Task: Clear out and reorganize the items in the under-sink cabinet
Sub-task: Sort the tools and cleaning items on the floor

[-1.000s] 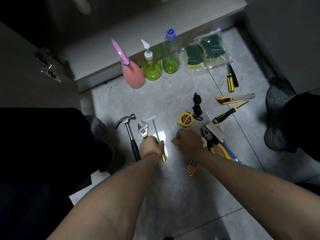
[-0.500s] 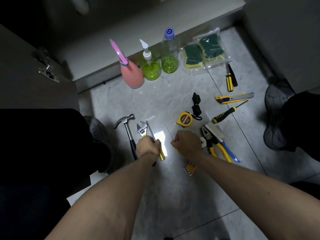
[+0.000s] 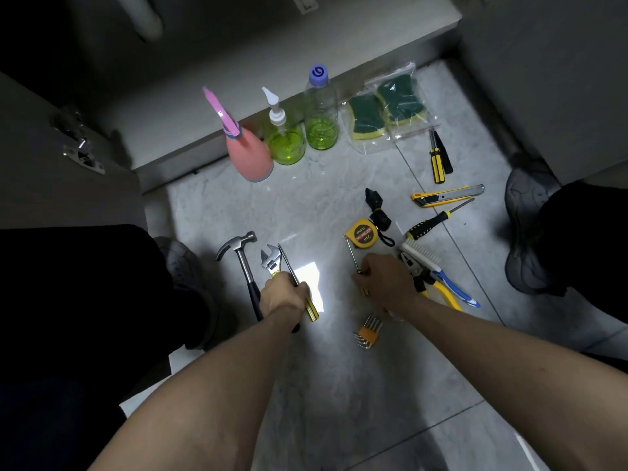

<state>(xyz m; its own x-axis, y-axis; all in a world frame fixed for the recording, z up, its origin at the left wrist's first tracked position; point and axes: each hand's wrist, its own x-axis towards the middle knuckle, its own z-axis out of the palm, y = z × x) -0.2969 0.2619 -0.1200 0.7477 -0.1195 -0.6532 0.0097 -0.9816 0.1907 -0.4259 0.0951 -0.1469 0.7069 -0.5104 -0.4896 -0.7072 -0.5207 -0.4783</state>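
Nearest you, the hex keys (image 3: pixel 367 331) lie loose on the floor (image 3: pixel 339 385) between your forearms. Just beyond them, your left hand (image 3: pixel 283 295) is curled round a yellow screwdriver (image 3: pixel 299 287), its shaft slanting up beside the wrench (image 3: pixel 271 260) and hammer (image 3: pixel 243 263). Your right hand (image 3: pixel 384 282) pinches a thin screwdriver (image 3: pixel 355 258) by its small handle, tip pointing toward the tape measure (image 3: pixel 362 235). The pliers (image 3: pixel 428 282) and brush (image 3: pixel 438 271) sit just right of that hand.

By the look of it you are sorting: everything seems already out on the floor and the tools are being grouped, with the two drivers in hand. The next move calls for setting both down parallel to the hammer and wrench, without knocking that row askew.

Farther off lie a black-handled screwdriver (image 3: pixel 433 220), the knife (image 3: pixel 445 195) and a pair of drivers (image 3: pixel 440 158). At the cabinet (image 3: pixel 306 45) edge stand the pink sprayer (image 3: pixel 246 151), two green bottles (image 3: pixel 321 117) and the bagged sponges (image 3: pixel 384 110), in a line.
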